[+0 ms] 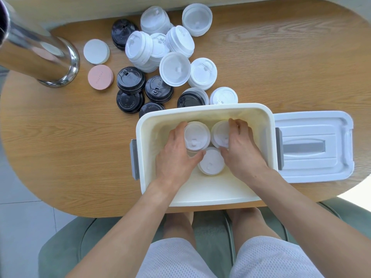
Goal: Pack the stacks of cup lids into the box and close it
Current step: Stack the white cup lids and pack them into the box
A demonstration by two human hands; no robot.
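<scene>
A cream plastic box (202, 192) stands open at the table's near edge. Inside it are three white lid stacks. My left hand (174, 155) grips the far-left stack (196, 136), fingers and thumb curled round it. My right hand (241, 147) grips the far-right stack (219, 133). A third white stack (211, 161) sits between my thumbs, nearer to me. The box's white cover (313, 146) lies flat on the table right of the box. Several white stacks (174, 69) and black stacks (130, 80) stand on the table beyond the box.
A shiny metal column (38, 55) rises at the far left of the wooden table (60, 137). A white disc (96, 51) and a pink disc (100, 76) lie beside it. Grey latches (134, 159) flank the box. A green chair (66, 249) is under me.
</scene>
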